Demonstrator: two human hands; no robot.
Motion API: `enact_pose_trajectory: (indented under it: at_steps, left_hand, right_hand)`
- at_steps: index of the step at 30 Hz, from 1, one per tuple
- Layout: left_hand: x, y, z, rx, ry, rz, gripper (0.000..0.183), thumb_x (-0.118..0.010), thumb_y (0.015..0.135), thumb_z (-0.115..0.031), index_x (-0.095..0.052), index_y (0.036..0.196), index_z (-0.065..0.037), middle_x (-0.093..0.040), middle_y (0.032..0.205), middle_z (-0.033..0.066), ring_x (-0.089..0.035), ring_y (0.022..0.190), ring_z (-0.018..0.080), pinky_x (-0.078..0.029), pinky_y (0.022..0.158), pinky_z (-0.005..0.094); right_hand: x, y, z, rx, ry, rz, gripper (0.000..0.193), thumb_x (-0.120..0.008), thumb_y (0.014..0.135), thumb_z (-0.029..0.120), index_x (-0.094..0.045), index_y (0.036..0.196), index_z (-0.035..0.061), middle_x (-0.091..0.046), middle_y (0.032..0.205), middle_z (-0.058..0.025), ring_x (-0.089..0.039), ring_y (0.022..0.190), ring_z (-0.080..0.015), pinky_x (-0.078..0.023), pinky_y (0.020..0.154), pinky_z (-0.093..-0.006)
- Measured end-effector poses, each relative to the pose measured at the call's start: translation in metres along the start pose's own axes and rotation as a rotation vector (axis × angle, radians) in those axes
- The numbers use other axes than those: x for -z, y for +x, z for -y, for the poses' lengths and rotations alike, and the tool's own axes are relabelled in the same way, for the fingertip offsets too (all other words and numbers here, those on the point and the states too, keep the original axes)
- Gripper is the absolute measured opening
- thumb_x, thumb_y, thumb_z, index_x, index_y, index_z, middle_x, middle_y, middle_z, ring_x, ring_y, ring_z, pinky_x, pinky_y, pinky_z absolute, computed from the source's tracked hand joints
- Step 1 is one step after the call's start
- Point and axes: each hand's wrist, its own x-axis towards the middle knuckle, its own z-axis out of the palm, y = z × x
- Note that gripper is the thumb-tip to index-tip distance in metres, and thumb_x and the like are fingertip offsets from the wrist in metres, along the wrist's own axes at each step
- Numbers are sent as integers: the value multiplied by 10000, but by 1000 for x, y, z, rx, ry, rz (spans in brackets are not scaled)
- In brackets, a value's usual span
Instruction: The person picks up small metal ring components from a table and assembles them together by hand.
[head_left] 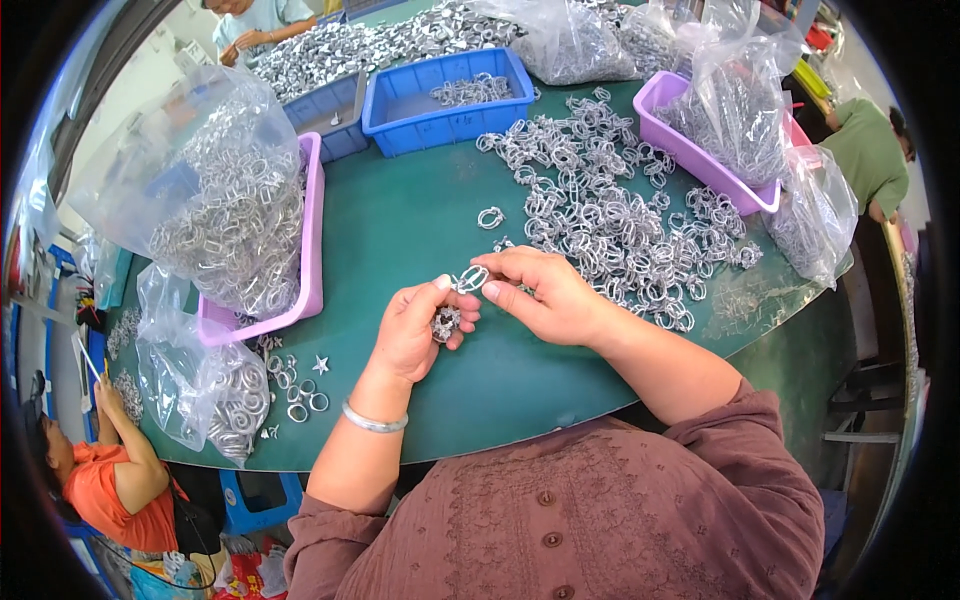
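Between my two hands, over the near middle of the table, is a silver metal ring part (472, 280). The thumb and fingers of my left hand (405, 325) pinch its left side, and small silver metal pieces (446, 323) lie in the curled fingers below. My right hand (550, 295) grips the ring's right edge between thumb and forefinger. Just beyond my right hand spreads a heap of similar silver ring parts (590, 190). One loose ring part (490, 218) lies apart at the heap's left side. The exact kind of these parts is too small to tell.
On the green table (400, 215), a pink bin (312, 240) with bagged parts stands left, another pink bin (660, 125) right. A blue bin (430, 133) sits at the back. Loose rings (298, 411) lie left. Co-workers (120, 490) sit at left, far side and right.
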Motion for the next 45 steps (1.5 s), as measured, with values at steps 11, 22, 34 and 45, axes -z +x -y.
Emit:
enact_pose_trajectory:
  at_steps: [11, 22, 34, 45]
  left_hand:
    - [-2, -1, 4, -125, 169, -8, 214, -523, 844, -205, -615, 831, -12, -607, 731, 57, -558, 613, 109, -422, 469, 207]
    - [-4, 0, 4, -129, 159, -5, 148, -551, 828, -148, -613, 848, -16, -603, 744, 28, -532, 622, 74, -402, 487, 194]
    - [0, 2, 6, -163, 138, 3, 146, -587, 815, -136, -598, 897, -15, -594, 763, 21, -521, 622, 63, -399, 493, 176]
    - [-4, 2, 4, -277, 129, 6, 209, -626, 764, -25, -584, 969, -16, -565, 791, -7, -473, 607, 36, -380, 491, 150]
  right_hand:
    - [0, -2, 3, -139, 158, 4, 260, -527, 828, 62, -536, 1070, -31, -561, 789, -61, -528, 693, -112, -429, 611, -239]
    - [2, 1, 4, -126, 135, -58, 202, -527, 824, 82, -594, 981, -26, -602, 746, -111, -576, 683, -187, -458, 628, -283]
    - [0, 0, 3, -10, 1, -61, 209, -575, 798, 49, -594, 1003, 14, -584, 805, -54, -549, 718, -113, -443, 626, -243]
    - [4, 2, 6, -109, 174, -39, 233, -600, 770, 41, -569, 998, 5, -552, 808, -43, -520, 704, -106, -431, 637, -238]
